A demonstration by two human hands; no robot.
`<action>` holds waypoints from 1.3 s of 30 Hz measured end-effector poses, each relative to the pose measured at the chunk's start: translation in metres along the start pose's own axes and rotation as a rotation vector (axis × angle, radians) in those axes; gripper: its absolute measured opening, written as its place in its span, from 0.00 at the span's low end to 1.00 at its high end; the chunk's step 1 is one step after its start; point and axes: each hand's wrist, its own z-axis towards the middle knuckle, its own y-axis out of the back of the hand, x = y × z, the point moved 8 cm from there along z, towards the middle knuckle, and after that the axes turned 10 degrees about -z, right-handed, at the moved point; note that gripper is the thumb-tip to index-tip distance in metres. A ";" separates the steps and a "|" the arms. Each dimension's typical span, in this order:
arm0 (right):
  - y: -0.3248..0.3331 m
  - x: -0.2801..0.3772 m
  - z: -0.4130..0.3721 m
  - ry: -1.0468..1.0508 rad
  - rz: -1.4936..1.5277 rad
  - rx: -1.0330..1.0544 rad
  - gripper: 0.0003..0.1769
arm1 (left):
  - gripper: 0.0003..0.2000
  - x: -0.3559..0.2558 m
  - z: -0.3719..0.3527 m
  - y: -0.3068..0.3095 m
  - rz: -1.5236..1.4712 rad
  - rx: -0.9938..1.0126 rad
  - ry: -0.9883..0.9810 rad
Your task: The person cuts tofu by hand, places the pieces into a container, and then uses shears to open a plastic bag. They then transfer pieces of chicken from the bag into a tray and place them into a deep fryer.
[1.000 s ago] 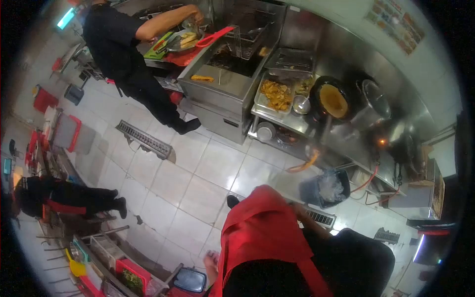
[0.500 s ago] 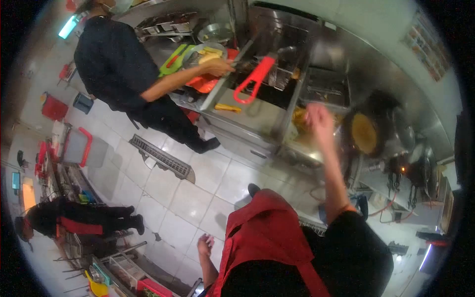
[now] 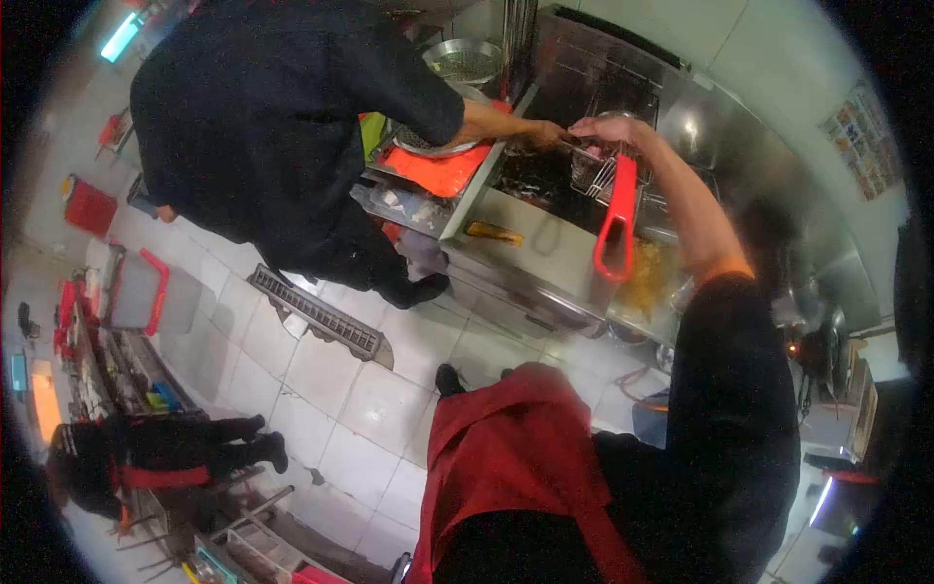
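Red-handled basket [image 3: 595, 178] sits at the fryer [image 3: 569, 261]; the right hand [image 3: 613, 131] has come over it from the yellow food [image 3: 650, 276], beside a co-worker's hand [image 3: 547, 134]. I cannot tell its grip's opening or hold.

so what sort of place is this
Probably a restaurant kitchen: there's a deep fryer, a wire basket with a red handle, and a long drain grate in the tiled floor.
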 end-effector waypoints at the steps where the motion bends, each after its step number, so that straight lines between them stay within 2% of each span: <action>1: 0.003 -0.005 0.000 -0.006 0.055 -0.028 0.31 | 0.25 -0.012 0.005 -0.003 0.004 0.006 0.008; 2: 0.006 -0.010 0.001 -0.011 0.110 -0.056 0.31 | 0.25 -0.023 0.012 -0.004 0.009 0.018 0.013; 4: 0.010 -0.023 -0.001 -0.067 0.339 -0.055 0.18 | 0.25 -0.049 0.027 -0.012 0.013 0.049 0.018; 5: 0.009 -0.007 -0.018 -0.071 0.345 -0.071 0.18 | 0.25 -0.061 0.037 -0.015 0.017 0.069 0.020; 7: 0.010 0.007 -0.055 -0.140 0.468 -0.254 0.14 | 0.26 -0.092 0.055 -0.020 0.023 0.122 0.018; 8: 0.014 0.001 -0.052 -0.151 0.477 -0.265 0.14 | 0.26 -0.110 0.068 -0.021 0.011 0.168 0.009; 10: 0.040 -0.020 -0.049 -0.089 0.791 -0.424 0.06 | 0.26 -0.149 0.103 -0.024 -0.094 0.352 0.026; 11: 0.045 -0.036 -0.057 -0.105 0.799 -0.436 0.06 | 0.26 -0.168 0.119 -0.018 -0.107 0.343 0.032; 13: 0.053 -0.038 -0.090 -0.091 1.030 -0.456 0.06 | 0.26 -0.228 0.089 -0.046 0.045 0.061 -0.128; 15: 0.044 -0.011 -0.158 0.123 0.987 -0.609 0.08 | 0.25 -0.261 0.087 -0.070 0.037 0.084 -0.180; 17: 0.028 -0.010 -0.220 0.177 0.898 -0.724 0.14 | 0.24 -0.277 0.092 -0.087 0.052 0.105 -0.171; 19: -0.017 0.004 -0.282 0.189 0.829 -0.702 0.20 | 0.24 -0.286 0.099 -0.102 0.070 0.183 -0.185; 21: -0.062 -0.022 -0.325 0.206 0.920 -0.822 0.33 | 0.24 -0.278 0.112 -0.114 0.142 0.117 -0.119; 23: -0.115 -0.003 -0.374 0.013 0.776 -1.019 0.37 | 0.25 -0.262 0.116 -0.123 0.137 0.232 -0.077; 26: -0.195 -0.034 -0.409 -0.168 0.803 -1.003 0.40 | 0.25 -0.239 0.116 -0.134 0.193 0.280 -0.001; 27: -0.222 -0.045 -0.413 -0.227 0.819 -0.924 0.38 | 0.25 -0.233 0.113 -0.138 0.193 0.326 0.019; 28: -0.249 -0.057 -0.418 -0.285 0.831 -0.842 0.37 | 0.25 -0.228 0.118 -0.144 0.309 0.258 0.046; 30: -0.282 -0.075 -0.413 -0.326 0.901 -0.708 0.35 | 0.24 -0.227 0.115 -0.153 0.348 0.264 0.059; 32: -0.301 -0.056 -0.389 -0.341 0.861 -0.660 0.35 | 0.24 -0.227 0.126 -0.157 0.370 0.338 0.074; 35: -0.311 -0.055 -0.324 -0.245 0.754 -0.575 0.33 | 0.25 -0.248 0.124 -0.170 0.378 0.262 0.038; 36: -0.297 -0.052 -0.296 -0.043 0.318 -0.781 0.33 | 0.25 -0.257 0.122 -0.170 0.337 0.276 0.008; 38: -0.284 -0.021 -0.249 0.130 -0.154 -0.959 0.34 | 0.25 -0.276 0.114 -0.174 0.306 0.303 -0.041; 39: -0.279 -0.019 -0.225 0.047 -0.185 -0.918 0.35 | 0.26 -0.283 0.110 -0.174 0.304 0.305 -0.075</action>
